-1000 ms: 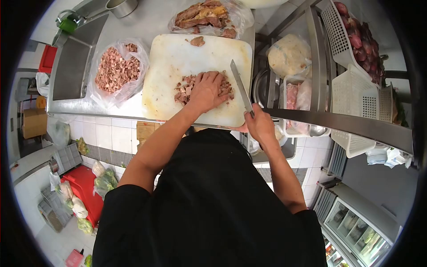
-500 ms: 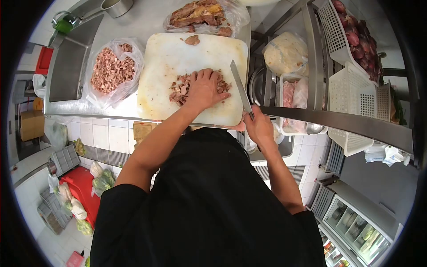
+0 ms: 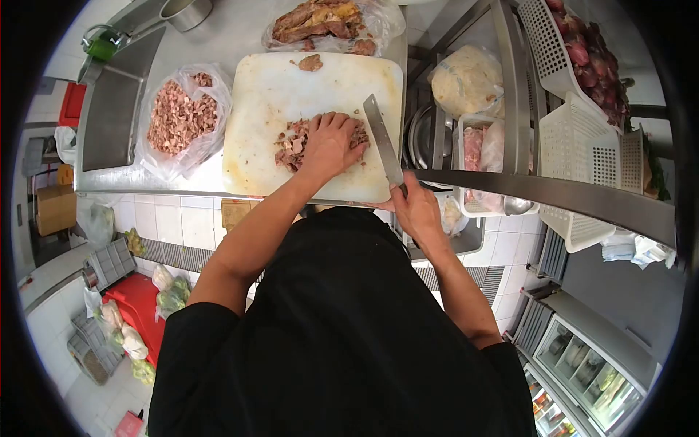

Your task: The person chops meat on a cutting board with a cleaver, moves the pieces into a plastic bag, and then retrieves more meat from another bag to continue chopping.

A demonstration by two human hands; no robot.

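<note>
My left hand (image 3: 331,146) lies with fingers outstretched on a heap of chopped meat (image 3: 293,146) on the white cutting board (image 3: 255,87). In my right hand (image 3: 416,206) is the handle of a cleaver (image 3: 383,140), its blade pointing away from me over the board's right side, just right of the meat. One brown lump of meat (image 3: 310,63) rests near the board's far edge. Left of the board, an open plastic bag holds diced meat (image 3: 182,116). Larger pieces of cooked meat (image 3: 320,23) sit in another plastic bag behind the board.
A sink (image 3: 113,109) is set into the counter at far left, with a metal pot (image 3: 186,11) behind. To the right, a metal rack (image 3: 582,202) carries white baskets (image 3: 579,138), red onions (image 3: 590,62), a bagged pale mass (image 3: 467,81) and a tub of meat (image 3: 473,149).
The cleaver has shifted left toward the meat, and its blade shows broader. My right hand has moved slightly with it. My left hand stays on the chopped meat.
</note>
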